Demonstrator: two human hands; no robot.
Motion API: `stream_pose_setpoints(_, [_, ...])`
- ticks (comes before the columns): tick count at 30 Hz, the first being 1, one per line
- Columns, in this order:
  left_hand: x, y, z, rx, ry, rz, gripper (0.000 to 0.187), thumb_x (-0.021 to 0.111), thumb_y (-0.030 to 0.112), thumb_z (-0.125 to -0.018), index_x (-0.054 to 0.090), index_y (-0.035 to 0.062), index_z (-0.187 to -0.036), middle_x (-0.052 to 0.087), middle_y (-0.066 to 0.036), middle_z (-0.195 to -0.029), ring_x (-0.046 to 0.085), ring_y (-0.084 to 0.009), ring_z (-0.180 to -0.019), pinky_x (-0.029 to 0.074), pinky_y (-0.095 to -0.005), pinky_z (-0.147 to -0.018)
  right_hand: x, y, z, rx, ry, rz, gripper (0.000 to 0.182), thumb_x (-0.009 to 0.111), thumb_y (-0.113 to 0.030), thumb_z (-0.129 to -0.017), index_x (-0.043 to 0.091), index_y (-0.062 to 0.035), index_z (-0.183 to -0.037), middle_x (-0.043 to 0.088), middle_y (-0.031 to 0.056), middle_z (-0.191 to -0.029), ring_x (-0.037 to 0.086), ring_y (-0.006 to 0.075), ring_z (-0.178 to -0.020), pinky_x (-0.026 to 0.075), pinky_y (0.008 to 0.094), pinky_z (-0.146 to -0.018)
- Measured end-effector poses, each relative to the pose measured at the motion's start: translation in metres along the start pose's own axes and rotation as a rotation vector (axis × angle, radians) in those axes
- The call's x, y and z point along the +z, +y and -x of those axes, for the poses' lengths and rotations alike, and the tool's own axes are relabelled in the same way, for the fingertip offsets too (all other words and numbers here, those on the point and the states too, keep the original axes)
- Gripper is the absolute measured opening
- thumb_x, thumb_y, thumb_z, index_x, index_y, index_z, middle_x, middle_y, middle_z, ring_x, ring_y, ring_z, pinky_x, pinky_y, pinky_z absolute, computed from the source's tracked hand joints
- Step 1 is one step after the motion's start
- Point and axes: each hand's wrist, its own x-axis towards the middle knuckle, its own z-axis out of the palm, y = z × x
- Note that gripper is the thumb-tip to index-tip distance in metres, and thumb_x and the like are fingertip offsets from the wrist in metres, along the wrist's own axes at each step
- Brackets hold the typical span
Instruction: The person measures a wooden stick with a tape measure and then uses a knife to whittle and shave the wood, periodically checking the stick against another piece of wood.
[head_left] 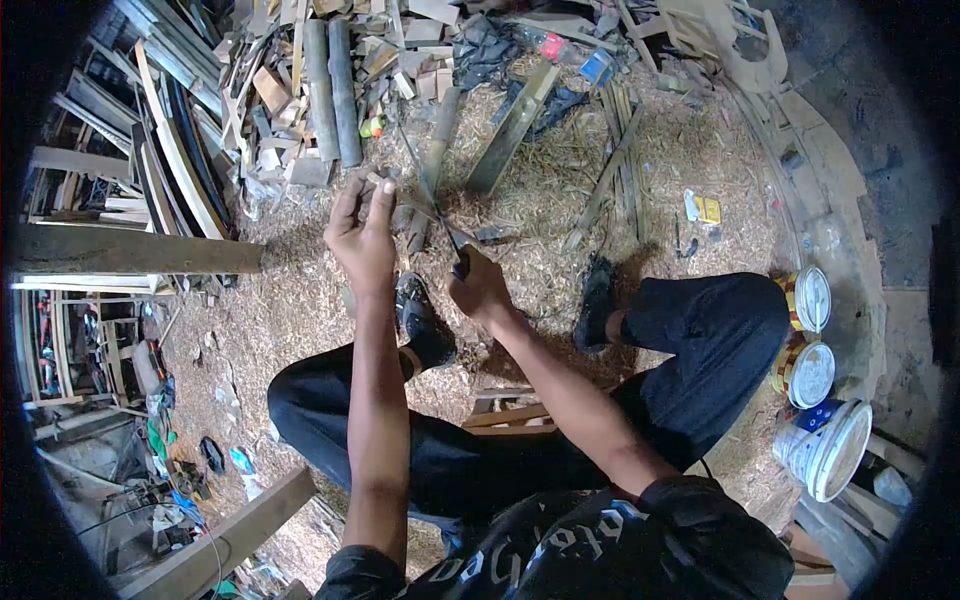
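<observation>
My left hand [365, 225] is raised with its fingers curled in a pinch. What it grips is small and pale, and I cannot make out its kind. To its right, my right hand [482, 287] is closed round the black handle of a long, thin, dark-bladed tool [418, 160]. The blade points up and away, passing just right of my left fingertips. Whether it is a saw, knife or file does not show. Below the hands, wood shavings [520, 215] cover the ground between my shoes.
Wood offcuts [430, 60] and two grey round lengths [331, 95] lie ahead. A long board [512, 130] and thin slats [622, 160] rest on the shavings. A thick beam [140, 250] juts in from the left. Lidded buckets [825, 450] stand at my right, near a yellow packet [706, 209].
</observation>
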Motion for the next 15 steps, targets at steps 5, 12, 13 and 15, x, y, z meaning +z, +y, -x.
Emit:
stream_pose_setpoints(5, [-0.003,-0.003,-0.003,-0.034,0.051,0.003,0.025,0.071,0.003,-0.081,0.065,-0.0036,-0.104,0.064,-0.005,-0.09,0.058,-0.0085,-0.08,0.048,-0.0222,-0.07,0.008,-0.024,0.015,-0.264,0.126,-0.156,0.017,0.063,-0.006,-0.076,0.054,0.0012,-0.089,0.059,0.0148,-0.069,0.056,0.0252,-0.062,0.044,0.0363,-0.058])
stream_pose_setpoints(12, [-0.006,0.0,0.0,0.054,0.02,-0.053,0.025,0.069,0.003,-0.082,0.064,-0.006,-0.104,0.063,-0.005,-0.092,0.058,-0.0087,-0.08,0.048,-0.0217,-0.07,0.004,0.008,-0.001,-0.06,0.011,-0.021,0.023,0.058,-0.015,-0.081,0.055,0.001,-0.097,0.063,0.0219,-0.08,0.063,0.0339,-0.075,0.047,0.0431,-0.065])
stream_pose_setpoints(13, [-0.007,0.001,-0.001,0.002,0.011,-0.027,0.025,0.069,0.002,-0.082,0.064,-0.0061,-0.105,0.063,-0.005,-0.092,0.057,-0.0086,-0.08,0.048,-0.0217,-0.07,0.004,0.004,0.005,-0.053,0.012,-0.024,0.023,0.058,-0.015,-0.081,0.055,0.001,-0.097,0.063,0.0219,-0.08,0.063,0.0339,-0.075,0.047,0.0431,-0.065])
stream_pose_setpoints(15, [-0.01,-0.007,-0.004,0.035,-0.004,-0.061,0.027,0.067,0.004,-0.085,0.062,-0.0053,-0.109,0.064,-0.007,-0.095,0.059,-0.0108,-0.082,0.052,-0.0248,-0.072,0.005,-0.011,0.013,-0.085,0.057,-0.098,0.02,0.061,-0.008,-0.078,0.057,0.0018,-0.095,0.063,0.0185,-0.078,0.062,0.0272,-0.071,0.048,0.0373,-0.064])
